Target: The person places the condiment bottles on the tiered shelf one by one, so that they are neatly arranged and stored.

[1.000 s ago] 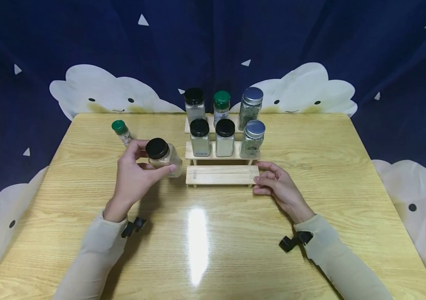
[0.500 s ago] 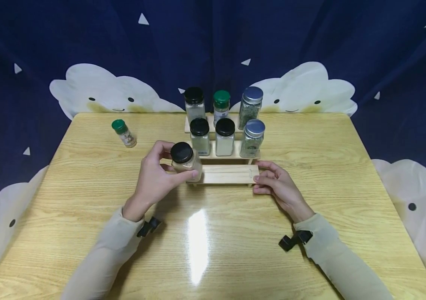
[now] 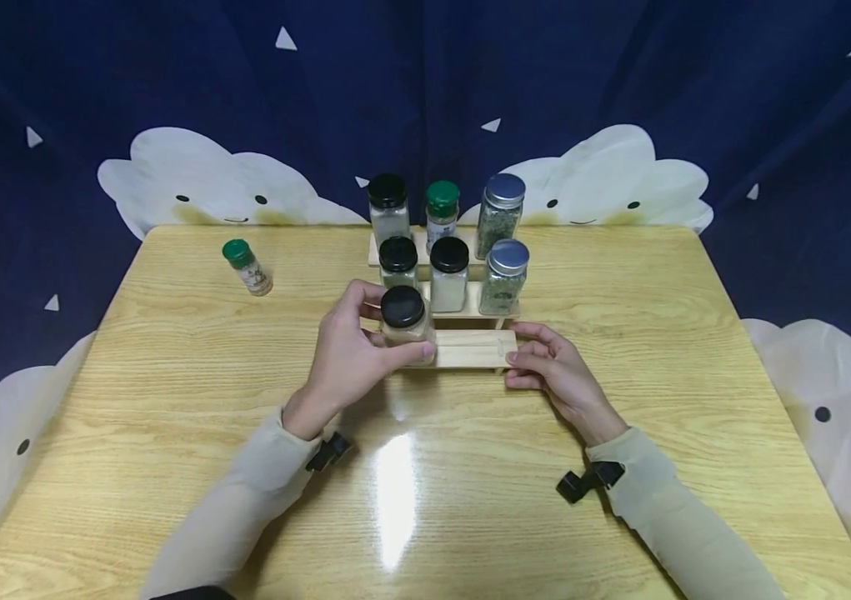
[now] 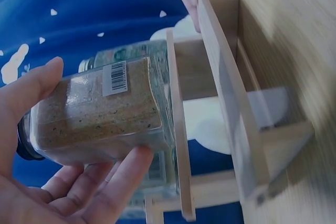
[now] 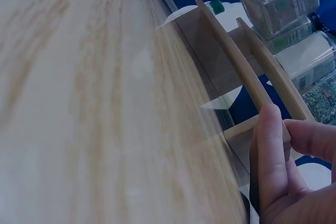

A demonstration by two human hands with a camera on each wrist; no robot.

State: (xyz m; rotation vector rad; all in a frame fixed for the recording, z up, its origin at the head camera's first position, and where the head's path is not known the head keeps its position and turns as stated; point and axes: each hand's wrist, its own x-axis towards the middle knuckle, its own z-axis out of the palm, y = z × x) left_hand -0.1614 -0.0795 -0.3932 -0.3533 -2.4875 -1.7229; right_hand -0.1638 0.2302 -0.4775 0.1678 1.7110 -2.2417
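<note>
My left hand [image 3: 353,350] grips a square glass spice jar [image 4: 105,111] with a black lid and brown, speckled contents, its thumb on one side and fingers on the other. In the left wrist view a gap shows between the jar's base and the lowest shelf [image 4: 231,93]; the head view has it over that shelf's left end. My right hand [image 3: 556,371] pinches the right end of the lowest shelf of the wooden rack [image 5: 236,56] between thumb and fingers. Behind, the middle tier carries two black-lidded jars [image 3: 449,275] and a silver-lidded herb jar [image 3: 503,279].
On the top tier stand a black-lidded jar [image 3: 389,204], a green-capped bottle [image 3: 442,212] and a silver-lidded jar [image 3: 502,212]. Another small green-capped bottle [image 3: 248,268] is on the table at left. A dark blue curtain [image 3: 425,83] hangs behind the table.
My left hand has carried the brown spice jar rightward from beside the rack to over the lowest shelf's left end. My right hand has stayed at the shelf's right end.
</note>
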